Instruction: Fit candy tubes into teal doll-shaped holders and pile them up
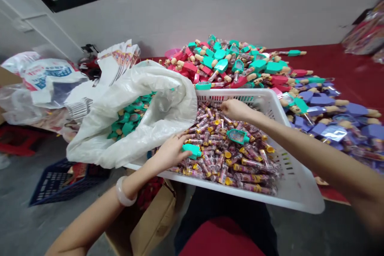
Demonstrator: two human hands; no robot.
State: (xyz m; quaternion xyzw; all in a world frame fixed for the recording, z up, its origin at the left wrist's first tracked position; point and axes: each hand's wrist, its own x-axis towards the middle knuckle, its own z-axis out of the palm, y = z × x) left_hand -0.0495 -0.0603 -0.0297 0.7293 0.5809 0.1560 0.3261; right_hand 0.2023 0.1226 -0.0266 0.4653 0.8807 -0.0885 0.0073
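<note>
My left hand (171, 152), with a pale bangle at the wrist, reaches over the near left side of a white plastic basket (300, 198). Its fingers and thumb are spread apart around a teal scoop-shaped piece (193, 151), the thumb overlapping its lower edge. Toward the basket's back, my right hand (235, 110) is closed with fingers curled down; whatever it grips is hidden. Small clear tubes with yellow caps (222, 166) fill the basket. Another teal scoop piece (237, 136) lies on them between my hands.
A white sack (180, 100) of teal pieces (129, 120) leans over the basket's left side. Behind, red and teal scoops (220, 54) are heaped on a red table (324, 56), with purple ones (324, 116) at right. A cardboard box (153, 224) and blue crate (57, 184) stand below.
</note>
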